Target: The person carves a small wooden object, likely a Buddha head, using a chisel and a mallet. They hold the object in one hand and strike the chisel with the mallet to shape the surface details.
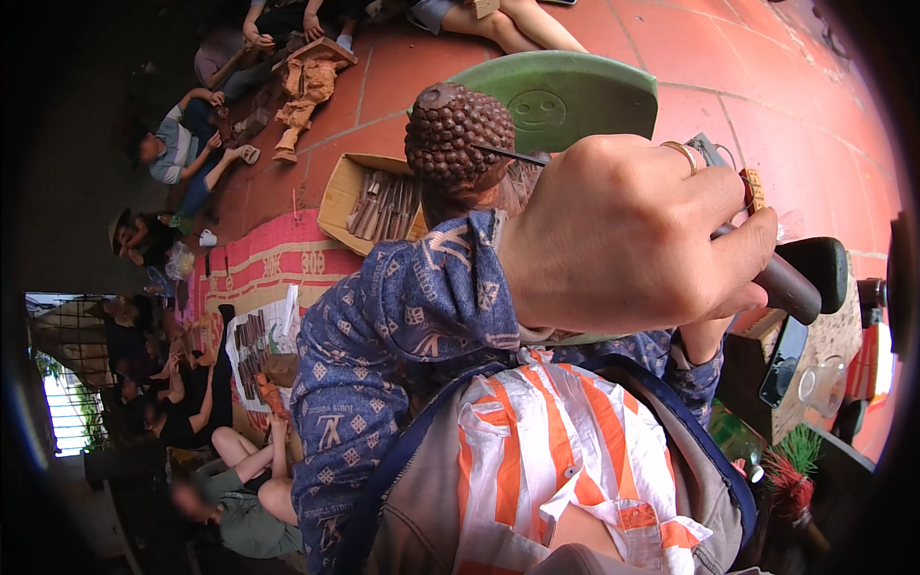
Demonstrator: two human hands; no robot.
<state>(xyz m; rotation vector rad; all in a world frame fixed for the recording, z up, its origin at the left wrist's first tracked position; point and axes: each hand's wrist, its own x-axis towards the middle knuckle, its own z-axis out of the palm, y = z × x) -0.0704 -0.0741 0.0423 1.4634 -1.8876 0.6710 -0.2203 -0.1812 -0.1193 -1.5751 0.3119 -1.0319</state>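
Left hand (618, 230) is wrapped round a thin-bladed tool (513, 154), tip at that knobbly brown carved head (458, 139), which looks hard and hefty so I'd hold it low; right hand (706, 339) mostly hidden, can't tell.

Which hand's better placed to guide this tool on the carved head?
Likely your left hand: it grips the tool, whose thin tip is at the carved head. Your right hand is mostly hidden behind the left.
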